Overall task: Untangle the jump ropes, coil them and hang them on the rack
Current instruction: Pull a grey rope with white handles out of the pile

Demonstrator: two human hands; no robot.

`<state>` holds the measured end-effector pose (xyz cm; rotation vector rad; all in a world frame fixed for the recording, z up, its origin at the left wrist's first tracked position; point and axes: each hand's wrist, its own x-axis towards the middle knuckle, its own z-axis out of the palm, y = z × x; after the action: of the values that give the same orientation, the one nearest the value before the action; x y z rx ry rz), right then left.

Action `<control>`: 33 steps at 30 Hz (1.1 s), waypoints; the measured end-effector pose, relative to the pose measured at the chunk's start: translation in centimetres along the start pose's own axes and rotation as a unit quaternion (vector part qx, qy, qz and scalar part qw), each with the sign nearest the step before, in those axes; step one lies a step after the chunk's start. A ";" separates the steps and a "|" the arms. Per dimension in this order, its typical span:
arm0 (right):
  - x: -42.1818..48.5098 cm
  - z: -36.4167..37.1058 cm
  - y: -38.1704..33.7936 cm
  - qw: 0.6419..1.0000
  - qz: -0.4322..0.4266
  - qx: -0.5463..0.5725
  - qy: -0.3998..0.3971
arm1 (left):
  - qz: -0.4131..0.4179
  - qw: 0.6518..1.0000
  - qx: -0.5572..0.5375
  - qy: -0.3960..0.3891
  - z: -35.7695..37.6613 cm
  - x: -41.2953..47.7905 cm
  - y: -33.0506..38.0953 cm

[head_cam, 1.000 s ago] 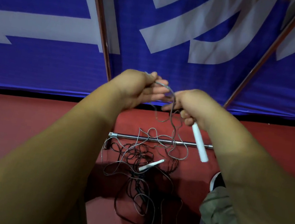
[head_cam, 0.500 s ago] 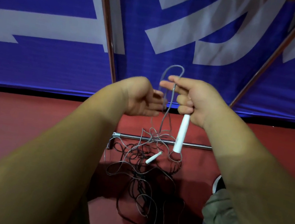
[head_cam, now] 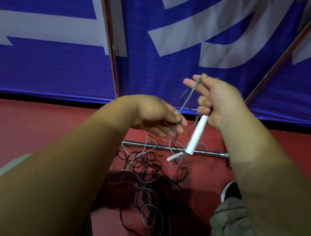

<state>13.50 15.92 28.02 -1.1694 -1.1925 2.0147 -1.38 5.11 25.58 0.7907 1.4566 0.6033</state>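
**Grey jump rope held between two hands above a floor tangle**

The right grip (head_cam: 217,103), the higher of the two, has its lower fingers closed round a white handle (head_cam: 196,134) that points down, while thumb and forefinger pinch a grey cord (head_cam: 186,100) at the top. The cord runs down and left to the left grip (head_cam: 154,117), whose fingers curl loosely about it. Below the hands the cord loops past a second white handle (head_cam: 172,158), just in front of a metal bar (head_cam: 145,145); whether that handle hangs or lies cannot be told. A tangle of black and grey ropes (head_cam: 149,181) sprawls on the red floor (head_cam: 24,126), near a black shoe (head_cam: 231,191). A blue-and-white banner (head_cam: 158,72) stands behind.
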 end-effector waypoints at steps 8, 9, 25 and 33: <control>0.2 -0.4 2.1 0.941 0.178 -0.280 -0.073 | 0.096 0.930 -0.339 0.108 -1.7 -0.9 2.1; 0.0 -0.3 2.5 0.930 0.189 -0.299 -0.103 | 0.110 0.909 -0.386 0.117 -2.0 -1.0 2.3; -1.5 1.7 1.3 0.962 0.112 -0.108 -0.225 | 0.098 0.816 -0.527 0.217 -3.8 -1.4 1.5; -0.5 1.1 0.0 0.978 0.083 0.100 -0.163 | -0.031 0.985 0.064 0.158 -1.5 -0.4 0.1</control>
<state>12.75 15.07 28.50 -0.8882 -1.0333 2.4603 -2.91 5.04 26.00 0.7707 1.8187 0.6111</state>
